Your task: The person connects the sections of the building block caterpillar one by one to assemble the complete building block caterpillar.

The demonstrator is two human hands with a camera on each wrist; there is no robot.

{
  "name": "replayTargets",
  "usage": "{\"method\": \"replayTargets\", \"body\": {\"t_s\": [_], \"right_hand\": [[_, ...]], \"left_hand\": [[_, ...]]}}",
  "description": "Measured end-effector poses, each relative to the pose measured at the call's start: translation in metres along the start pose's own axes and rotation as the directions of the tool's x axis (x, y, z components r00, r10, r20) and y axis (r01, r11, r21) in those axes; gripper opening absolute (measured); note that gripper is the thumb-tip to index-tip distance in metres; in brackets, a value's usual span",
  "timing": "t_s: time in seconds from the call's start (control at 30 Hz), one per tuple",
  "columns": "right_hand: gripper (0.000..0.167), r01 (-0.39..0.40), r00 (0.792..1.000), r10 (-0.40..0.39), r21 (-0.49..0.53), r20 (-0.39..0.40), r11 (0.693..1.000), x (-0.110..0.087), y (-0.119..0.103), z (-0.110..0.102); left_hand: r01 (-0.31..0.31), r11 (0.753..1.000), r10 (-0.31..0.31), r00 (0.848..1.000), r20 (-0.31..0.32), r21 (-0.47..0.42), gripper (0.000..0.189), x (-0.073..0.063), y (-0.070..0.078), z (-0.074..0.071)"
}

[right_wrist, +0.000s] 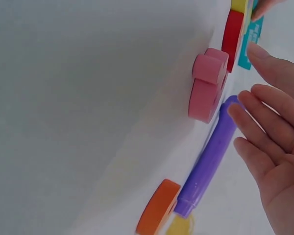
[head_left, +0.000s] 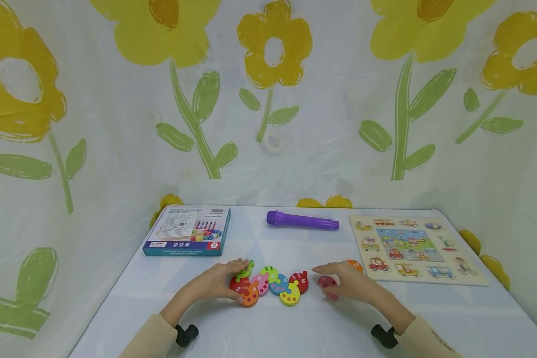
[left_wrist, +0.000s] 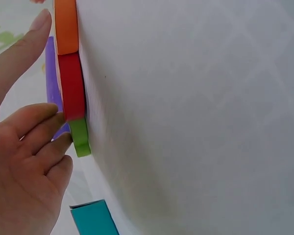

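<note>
A row of joined number puzzle pieces (head_left: 279, 285) lies on the table in a caterpillar shape, with a green head piece (left_wrist: 80, 138) at its left end. My left hand (head_left: 210, 282) spans that end, fingertips at the edges of the red piece (left_wrist: 72, 85) and the green head, thumb by the orange piece (left_wrist: 66, 27). Just right of the row's red number 8 piece (head_left: 299, 282) is a separate pink piece (right_wrist: 208, 88). My right hand (head_left: 353, 282) hovers around it with fingers extended, partly covering it in the head view. An orange number 10 piece (head_left: 356, 265) lies beyond that hand.
Behind the left hand lies a boxed toy set (head_left: 185, 232). A purple toy microphone (head_left: 302, 220) is at the table's back middle. On the right lies a wooden picture puzzle board (head_left: 411, 271). A flowered cloth (head_left: 322, 134) hangs around the table.
</note>
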State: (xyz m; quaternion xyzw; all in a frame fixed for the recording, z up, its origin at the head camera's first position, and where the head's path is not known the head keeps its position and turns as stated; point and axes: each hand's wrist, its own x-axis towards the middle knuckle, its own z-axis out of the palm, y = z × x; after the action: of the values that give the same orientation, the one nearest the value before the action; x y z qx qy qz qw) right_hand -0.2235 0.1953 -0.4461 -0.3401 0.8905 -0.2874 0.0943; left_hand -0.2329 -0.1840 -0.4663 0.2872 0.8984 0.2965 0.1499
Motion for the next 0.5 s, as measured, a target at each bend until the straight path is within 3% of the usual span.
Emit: {"method": "replayTargets", "body": {"t_s": [0.5], "right_hand": [[0.049, -0.095, 0.995, 0.095, -0.056, 0.006, 0.994, -0.017, 0.009, 0.004]], "left_hand": [[0.012, 1.000, -0.012, 1.000, -0.010, 0.006, 0.090, 0.001, 0.004, 0.003]]}}
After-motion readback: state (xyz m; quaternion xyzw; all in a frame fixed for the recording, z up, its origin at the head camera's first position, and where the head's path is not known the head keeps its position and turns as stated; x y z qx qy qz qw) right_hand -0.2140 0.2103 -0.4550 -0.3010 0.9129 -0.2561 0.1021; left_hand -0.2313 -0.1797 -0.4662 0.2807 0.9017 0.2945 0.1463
